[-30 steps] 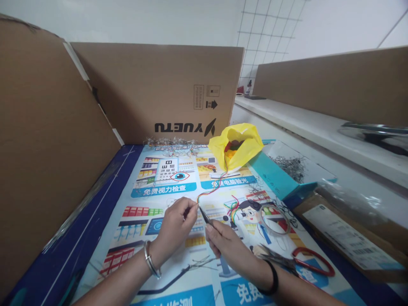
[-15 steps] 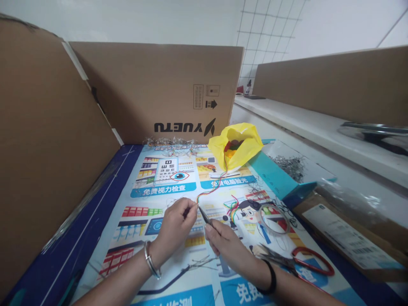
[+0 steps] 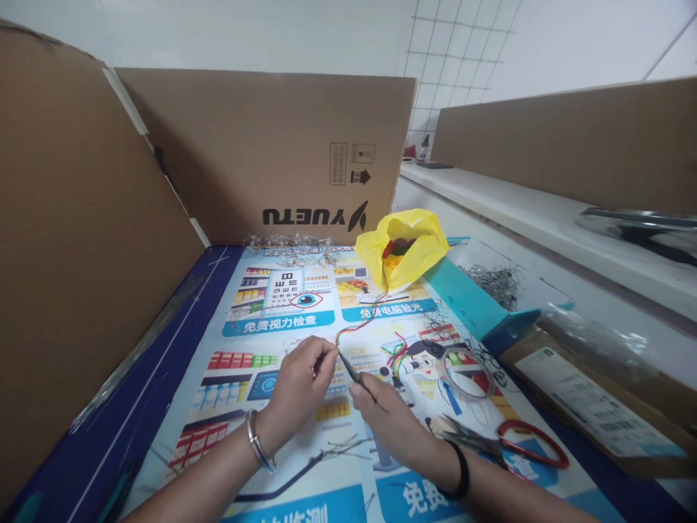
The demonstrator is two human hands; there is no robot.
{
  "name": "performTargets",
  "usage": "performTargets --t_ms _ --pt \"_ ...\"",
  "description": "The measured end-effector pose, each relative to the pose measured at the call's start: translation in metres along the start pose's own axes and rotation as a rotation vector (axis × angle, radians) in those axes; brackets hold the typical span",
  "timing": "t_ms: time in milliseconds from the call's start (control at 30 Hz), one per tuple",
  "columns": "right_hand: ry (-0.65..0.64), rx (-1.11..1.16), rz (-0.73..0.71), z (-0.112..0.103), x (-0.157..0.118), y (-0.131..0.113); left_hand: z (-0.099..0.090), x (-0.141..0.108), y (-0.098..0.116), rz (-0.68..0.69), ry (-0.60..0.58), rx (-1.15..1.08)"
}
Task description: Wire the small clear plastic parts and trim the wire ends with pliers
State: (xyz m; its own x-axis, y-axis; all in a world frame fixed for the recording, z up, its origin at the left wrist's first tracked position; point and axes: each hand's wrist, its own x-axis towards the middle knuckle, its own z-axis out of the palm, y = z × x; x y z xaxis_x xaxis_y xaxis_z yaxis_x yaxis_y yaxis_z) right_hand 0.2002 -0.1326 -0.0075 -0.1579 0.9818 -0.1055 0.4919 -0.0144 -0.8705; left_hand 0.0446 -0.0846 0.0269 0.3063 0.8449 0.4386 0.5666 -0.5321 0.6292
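My left hand (image 3: 308,367), a silver bangle at its wrist, is pinched on the near end of a strand of coloured threads (image 3: 362,324). That strand runs back over the printed sheet (image 3: 343,363) into a yellow bag (image 3: 428,261) holding red, orange and dark bundles. In my right hand (image 3: 384,418) is a slim pointed metal tool that looks like tweezers (image 3: 351,368), held in closed fingers. Its tip meets the threads right beside my left fingertips. Whatever sits at the pinch itself is too small to make out.
Red-handled scissors (image 3: 534,444) and a clear tape roll (image 3: 468,373) lie to the right, near short loose threads (image 3: 396,354). A teal box (image 3: 479,301) holds many thin wires. Cardboard panels (image 3: 261,152) stand behind and left. A labelled parcel (image 3: 599,407) lies right.
Almost nothing differs. The two hands stay together at the thread end, with only a tiny shift of my fingers and of the view.
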Motion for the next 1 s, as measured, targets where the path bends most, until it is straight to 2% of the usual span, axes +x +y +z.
performTargets --t_ms 167,500,667,800,933,1000 --pt "0.011 -0.098 -0.05 0.0 0.0 0.002 0.0 0.0 -0.004 0.126 0.021 0.008" --pt "0.003 -0.249 -0.142 -0.006 0.001 0.002 -0.01 0.006 -0.005 0.224 -0.067 0.031" --pt "-0.018 -0.246 -0.157 -0.011 0.003 0.001 -0.015 0.008 -0.006 0.27 -0.09 0.026" --pt "-0.105 -0.015 -0.118 -0.012 0.003 -0.001 -0.019 0.011 -0.007 0.236 -0.099 -0.05" --pt "-0.285 0.4 0.047 -0.008 0.001 -0.003 -0.019 0.013 -0.008 0.078 -0.094 -0.156" --pt "-0.331 0.532 0.076 -0.005 0.0 -0.002 -0.018 0.014 -0.008 0.018 -0.101 -0.187"
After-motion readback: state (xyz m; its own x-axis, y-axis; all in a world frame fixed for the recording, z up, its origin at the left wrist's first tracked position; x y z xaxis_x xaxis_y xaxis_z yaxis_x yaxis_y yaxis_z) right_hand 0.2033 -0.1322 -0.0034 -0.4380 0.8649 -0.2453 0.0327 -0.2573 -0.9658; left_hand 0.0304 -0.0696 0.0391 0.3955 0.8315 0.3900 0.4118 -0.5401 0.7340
